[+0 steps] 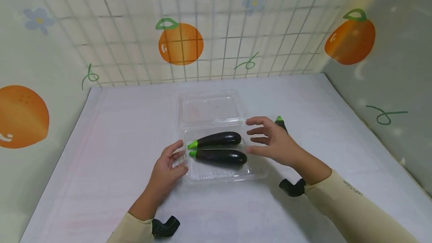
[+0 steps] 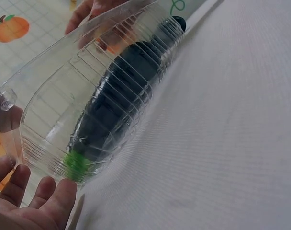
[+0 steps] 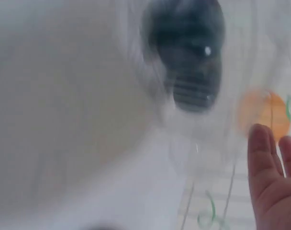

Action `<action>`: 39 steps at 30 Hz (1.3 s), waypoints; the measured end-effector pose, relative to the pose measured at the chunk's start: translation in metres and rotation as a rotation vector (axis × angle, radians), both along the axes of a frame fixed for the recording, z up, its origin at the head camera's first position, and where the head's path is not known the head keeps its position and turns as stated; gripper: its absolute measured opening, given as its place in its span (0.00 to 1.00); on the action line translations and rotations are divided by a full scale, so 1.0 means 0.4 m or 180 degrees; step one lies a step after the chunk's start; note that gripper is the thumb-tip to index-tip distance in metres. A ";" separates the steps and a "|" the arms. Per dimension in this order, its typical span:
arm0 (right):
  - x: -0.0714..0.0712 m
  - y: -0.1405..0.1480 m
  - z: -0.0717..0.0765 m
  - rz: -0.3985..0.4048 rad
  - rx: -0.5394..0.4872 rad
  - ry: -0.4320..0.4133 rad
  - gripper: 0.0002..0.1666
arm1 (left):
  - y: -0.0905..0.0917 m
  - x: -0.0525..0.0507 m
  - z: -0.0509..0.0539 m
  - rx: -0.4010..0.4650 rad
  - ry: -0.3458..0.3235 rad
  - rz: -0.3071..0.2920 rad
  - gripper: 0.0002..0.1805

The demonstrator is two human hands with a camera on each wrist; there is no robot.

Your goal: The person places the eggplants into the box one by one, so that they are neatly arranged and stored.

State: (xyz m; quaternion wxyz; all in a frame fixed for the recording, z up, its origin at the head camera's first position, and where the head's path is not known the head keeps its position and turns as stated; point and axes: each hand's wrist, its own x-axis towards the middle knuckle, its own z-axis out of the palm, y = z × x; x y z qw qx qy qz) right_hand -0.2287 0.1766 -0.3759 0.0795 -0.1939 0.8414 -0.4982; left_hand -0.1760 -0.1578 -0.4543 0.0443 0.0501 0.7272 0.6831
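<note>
Two dark eggplants with green stem ends, a rear one [image 1: 219, 139] and a front one [image 1: 219, 156], lie side by side in an unfolded clear plastic clamshell box [image 1: 209, 175]. Their stems point left. At the box's left edge, my left hand [image 1: 166, 168] touches the rim with loosely bent fingers; in the left wrist view, its fingertips [image 2: 64, 189] sit by the box corner. My right hand [image 1: 275, 140] hovers at the box's right edge with fingers spread, holding nothing. Behind it shows the green tip of another eggplant [image 1: 280, 121], mostly hidden by the hand.
The box's lid [image 1: 210, 106] lies folded back, away from me. A white-covered table [image 1: 118, 141] lies beneath everything. A printed curtain [image 1: 135, 29] hangs behind a grid pattern at the back, and walls of the same print stand left and right. Black wrist devices [image 1: 165, 227] are on both arms.
</note>
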 end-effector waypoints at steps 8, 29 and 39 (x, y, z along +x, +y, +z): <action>0.036 0.152 0.007 -0.0824 0.0149 0.0081 0.45 | 0.001 0.006 -0.001 0.0015 -0.0073 0.0024 0.40; 0.037 0.206 -0.082 -0.1589 0.0646 -0.0557 0.59 | -0.004 0.004 0.008 0.0014 -0.0181 0.0058 0.40; 0.051 0.190 -0.091 -0.1542 0.0812 -0.0780 0.61 | -0.007 0.003 0.015 0.0202 -0.0190 0.0002 0.41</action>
